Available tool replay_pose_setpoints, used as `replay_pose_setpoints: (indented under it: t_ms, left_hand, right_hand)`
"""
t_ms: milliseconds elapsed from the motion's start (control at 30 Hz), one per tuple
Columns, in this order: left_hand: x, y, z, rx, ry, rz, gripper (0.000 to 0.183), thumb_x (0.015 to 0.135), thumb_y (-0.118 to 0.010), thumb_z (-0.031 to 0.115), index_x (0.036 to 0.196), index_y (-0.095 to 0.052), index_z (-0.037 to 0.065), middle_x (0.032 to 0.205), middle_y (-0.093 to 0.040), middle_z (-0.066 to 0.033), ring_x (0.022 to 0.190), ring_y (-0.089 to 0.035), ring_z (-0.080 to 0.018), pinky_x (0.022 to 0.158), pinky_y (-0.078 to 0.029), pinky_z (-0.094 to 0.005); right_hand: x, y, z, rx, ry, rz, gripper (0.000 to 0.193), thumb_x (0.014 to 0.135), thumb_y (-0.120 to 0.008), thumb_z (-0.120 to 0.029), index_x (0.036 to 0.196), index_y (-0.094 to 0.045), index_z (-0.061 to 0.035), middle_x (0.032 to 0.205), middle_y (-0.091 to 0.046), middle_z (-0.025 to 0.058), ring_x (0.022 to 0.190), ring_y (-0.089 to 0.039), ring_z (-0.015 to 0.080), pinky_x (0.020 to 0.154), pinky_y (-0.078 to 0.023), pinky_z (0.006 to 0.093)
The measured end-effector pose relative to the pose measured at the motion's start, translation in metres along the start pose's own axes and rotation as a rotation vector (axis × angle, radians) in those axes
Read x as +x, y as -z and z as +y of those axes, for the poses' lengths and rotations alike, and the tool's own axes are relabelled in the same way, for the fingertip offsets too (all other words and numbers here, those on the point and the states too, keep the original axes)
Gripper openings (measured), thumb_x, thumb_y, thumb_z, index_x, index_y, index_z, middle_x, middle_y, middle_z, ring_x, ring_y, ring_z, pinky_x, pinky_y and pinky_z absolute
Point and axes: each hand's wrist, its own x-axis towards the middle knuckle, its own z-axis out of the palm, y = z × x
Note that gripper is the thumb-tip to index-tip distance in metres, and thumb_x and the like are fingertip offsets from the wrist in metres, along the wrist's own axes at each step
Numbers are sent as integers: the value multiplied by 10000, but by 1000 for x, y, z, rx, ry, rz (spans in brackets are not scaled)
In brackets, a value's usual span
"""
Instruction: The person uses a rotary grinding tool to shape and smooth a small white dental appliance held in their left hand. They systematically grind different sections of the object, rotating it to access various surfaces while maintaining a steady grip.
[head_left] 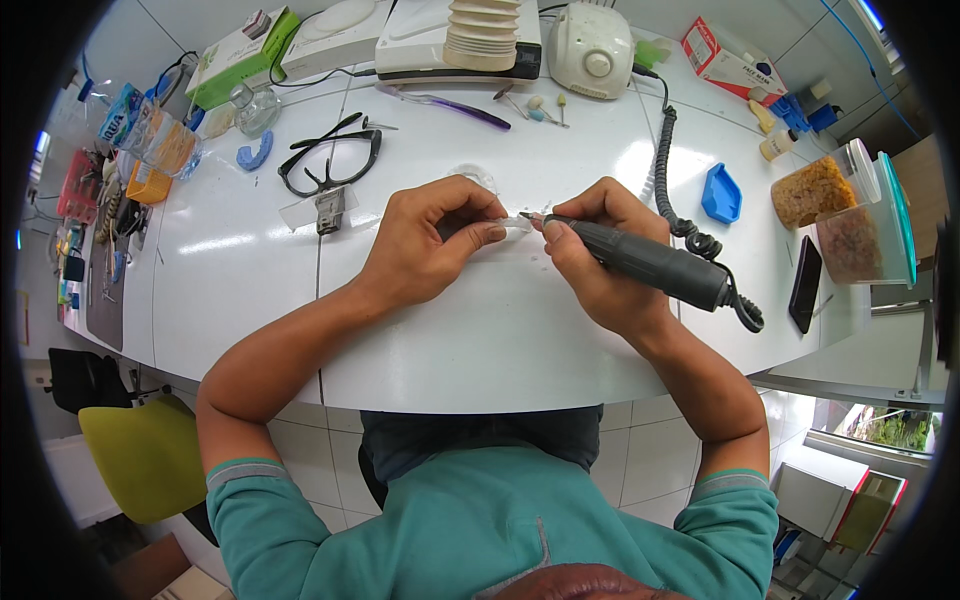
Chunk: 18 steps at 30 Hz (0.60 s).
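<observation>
My left hand pinches a small clear plastic piece between thumb and fingertips, just above the white table. Its full shape is hidden by the fingers. In my right hand is a dark rotary handpiece, gripped like a pen with its tip pointing left. The tip meets or nearly meets the clear piece; I cannot tell which. Beyond my left fingertips lies another clear plastic piece. A small grey metal block sits left of my left hand, close to black-framed glasses.
From a white control box, a coiled cord runs to the handpiece. At right are a blue tray, a phone and food containers. A purple-handled tool and clear bottles lie farther back.
</observation>
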Motion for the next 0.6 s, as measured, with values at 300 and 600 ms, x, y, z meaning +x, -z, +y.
replay_pose_setpoints:
  t_ms: [300,600]
  left_hand:
    - [0,1,0,11,7,-13,117,997,-785,-20,1103,-736,-36,1027,-774,-79,950,-747,-112,870,-604,-267]
    - [0,0,1,0,2,-10,116,998,-791,-12,1100,-741,-35,1030,-777,-82,952,-749,-117,872,-606,-269]
  right_hand:
    - [0,0,-2,-33,2,-15,194,920,-838,-115,957,-709,24,783,-791,139,673,-759,137,627,-584,274]
    - [1,1,-2,-50,7,-20,198,923,-839,-125,956,-710,22,787,-793,144,682,-768,145,629,-590,281]
